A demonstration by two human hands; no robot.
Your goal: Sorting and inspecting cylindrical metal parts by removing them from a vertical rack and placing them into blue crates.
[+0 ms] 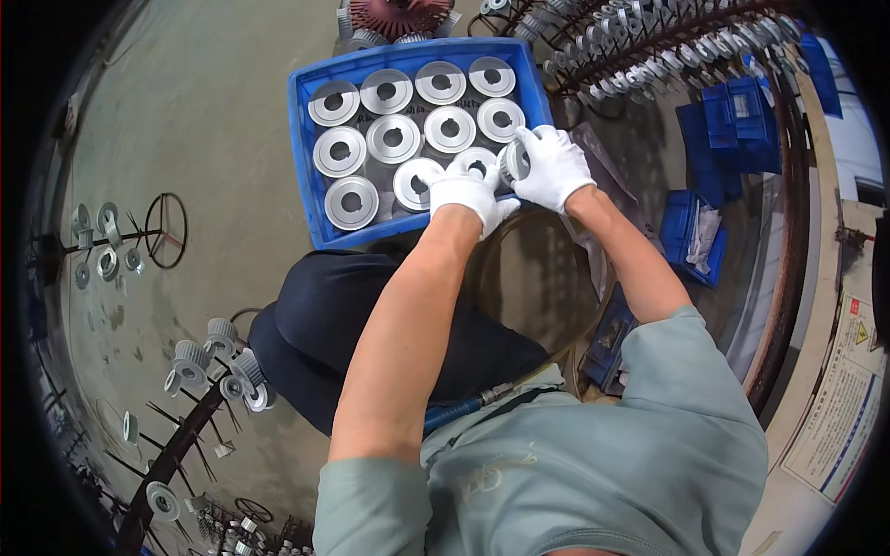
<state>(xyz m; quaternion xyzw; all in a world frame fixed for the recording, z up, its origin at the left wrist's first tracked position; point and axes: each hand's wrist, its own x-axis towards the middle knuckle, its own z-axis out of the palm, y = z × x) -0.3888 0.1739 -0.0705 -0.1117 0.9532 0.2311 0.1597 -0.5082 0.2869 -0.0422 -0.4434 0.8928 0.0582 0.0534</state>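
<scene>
A blue plastic box [303, 139] holds rows of silver metal pulleys [392, 139], each with a round, notched bore facing up. My right hand [556, 169], in a white glove, grips a pulley [514, 163] tilted on its side at the box's near right corner. Just left of it, my white-gloved left hand [468, 193] is over the near wall, fingers on another pulley [479, 159] in the front row. Its thumb sticks out to the right; part of its grip is hidden under the palm. Another front-row pulley [413, 185] lies beside its fingers.
Racks with rods carry more pulleys at the upper right [649, 56] and lower left [190, 408]. Small blue bins [691, 236] stand on the right. A dark blue cloth-covered shape [324, 306] lies just below the box, and a reddish ribbed part [400, 17] stands behind it.
</scene>
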